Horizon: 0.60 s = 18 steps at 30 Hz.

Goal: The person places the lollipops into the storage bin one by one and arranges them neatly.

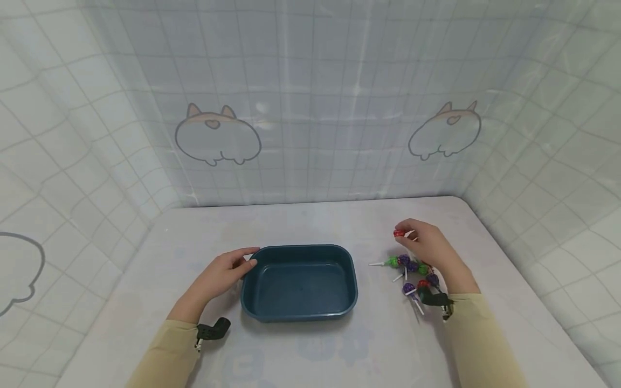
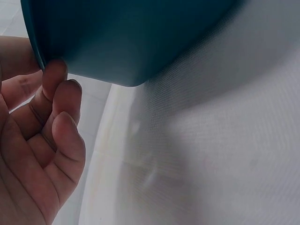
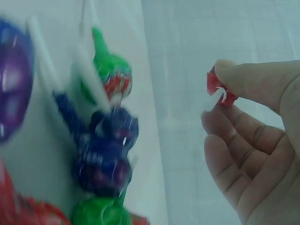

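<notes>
A dark teal plastic tray (image 1: pixel 301 315), with nothing in it, lies on the table. At its back left corner my left hand (image 1: pixel 220 276) grips the rim; in the left wrist view curled fingers (image 2: pixel 68 126) show against the outer wall. My right hand (image 1: pixel 427 242) is raised above the table to the right and pinches a red-wrapped lollipop (image 1: pixel 399 233) between thumb and fingertips. Its stick cannot be made out. Below that hand lies a loose pile of lollipops, among them a green one (image 1: pixel 392 262) and a purple one (image 1: pixel 409 289), partly hidden by the wrist.
The white table (image 1: pixel 301 355) has its back edge near a tiled-pattern curtain (image 1: pixel 310 108), which also rises at both sides. Wrist cameras, one (image 1: pixel 213 328) on the left and one (image 1: pixel 434 297) on the right, stick out from the sleeves.
</notes>
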Motion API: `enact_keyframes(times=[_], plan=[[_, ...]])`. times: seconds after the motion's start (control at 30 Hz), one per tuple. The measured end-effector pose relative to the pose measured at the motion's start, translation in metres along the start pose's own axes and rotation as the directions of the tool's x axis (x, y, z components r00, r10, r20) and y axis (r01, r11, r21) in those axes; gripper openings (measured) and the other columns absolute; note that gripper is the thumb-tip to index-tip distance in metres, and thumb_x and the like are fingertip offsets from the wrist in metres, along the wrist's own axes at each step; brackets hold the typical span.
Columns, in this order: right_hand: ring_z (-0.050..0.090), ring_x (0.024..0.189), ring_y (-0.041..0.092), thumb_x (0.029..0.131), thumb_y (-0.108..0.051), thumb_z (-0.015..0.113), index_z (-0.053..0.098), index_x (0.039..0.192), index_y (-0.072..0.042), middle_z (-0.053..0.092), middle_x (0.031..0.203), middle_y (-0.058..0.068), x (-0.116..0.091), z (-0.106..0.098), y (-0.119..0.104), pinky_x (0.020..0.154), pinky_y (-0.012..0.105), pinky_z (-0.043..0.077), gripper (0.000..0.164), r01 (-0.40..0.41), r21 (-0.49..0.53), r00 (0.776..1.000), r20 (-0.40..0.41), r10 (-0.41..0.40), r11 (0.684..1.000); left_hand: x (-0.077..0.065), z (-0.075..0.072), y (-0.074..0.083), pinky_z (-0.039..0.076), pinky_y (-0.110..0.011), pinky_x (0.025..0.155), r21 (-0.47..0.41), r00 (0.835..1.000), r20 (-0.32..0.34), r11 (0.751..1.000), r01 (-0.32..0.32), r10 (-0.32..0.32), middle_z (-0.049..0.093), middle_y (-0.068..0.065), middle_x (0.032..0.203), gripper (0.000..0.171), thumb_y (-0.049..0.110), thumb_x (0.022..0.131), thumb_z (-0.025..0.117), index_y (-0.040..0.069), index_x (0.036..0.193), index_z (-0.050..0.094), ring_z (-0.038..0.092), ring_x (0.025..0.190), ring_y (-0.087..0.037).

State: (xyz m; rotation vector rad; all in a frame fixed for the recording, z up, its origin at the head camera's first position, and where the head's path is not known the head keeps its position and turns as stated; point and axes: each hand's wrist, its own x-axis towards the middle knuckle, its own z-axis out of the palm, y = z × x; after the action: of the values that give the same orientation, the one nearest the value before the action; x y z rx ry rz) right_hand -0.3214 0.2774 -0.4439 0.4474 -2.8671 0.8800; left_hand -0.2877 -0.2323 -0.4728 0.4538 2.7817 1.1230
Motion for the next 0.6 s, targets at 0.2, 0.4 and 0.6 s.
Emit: enact_keyframes(times=[0.2,0.4,0.6], plan=[[0.063,0.092,0.020,0.096,-0.028,0.068,0.067,0.126,-0.009,0.070,0.107,0.001,0.000,0.002,-0.013,0.076,0.042,0.052,0.036,0.017,-0.025,1.000,0.020,-0.016,1.000,0.000,0.000,0.000,0.045,-0.034,0.059,0.004,1.000,-0.003,1.000,0.003,-0.003,0.057,0.000,0.076,0.044,0.043,0.099,0.058,0.023,0.139,0.057,0.053,0.069,-0.020],[0.063,0.093,0.019,0.095,-0.030,0.068,0.067,0.125,-0.012,0.069,0.105,-0.001,0.001,0.006,-0.024,0.077,0.041,0.052,0.034,0.011,-0.014,0.999,0.046,-0.010,1.000,0.000,0.000,0.001,0.045,-0.035,0.059,-0.005,1.000,-0.001,1.000,0.012,-0.012,0.057,-0.001,0.077,0.042,0.040,0.100,0.059,0.023,0.139,0.057,0.054,0.069,-0.021],[0.063,0.092,0.017,0.095,-0.029,0.069,0.067,0.123,-0.013,0.069,0.101,-0.004,0.000,0.007,-0.038,0.074,0.038,0.052,0.032,0.052,0.008,0.997,0.055,-0.052,0.999,0.000,-0.002,0.001,0.045,-0.035,0.060,-0.019,1.000,0.010,1.000,0.014,-0.014,0.057,-0.001,0.077,0.043,0.040,0.100,0.058,0.022,0.140,0.056,0.055,0.070,-0.021]])
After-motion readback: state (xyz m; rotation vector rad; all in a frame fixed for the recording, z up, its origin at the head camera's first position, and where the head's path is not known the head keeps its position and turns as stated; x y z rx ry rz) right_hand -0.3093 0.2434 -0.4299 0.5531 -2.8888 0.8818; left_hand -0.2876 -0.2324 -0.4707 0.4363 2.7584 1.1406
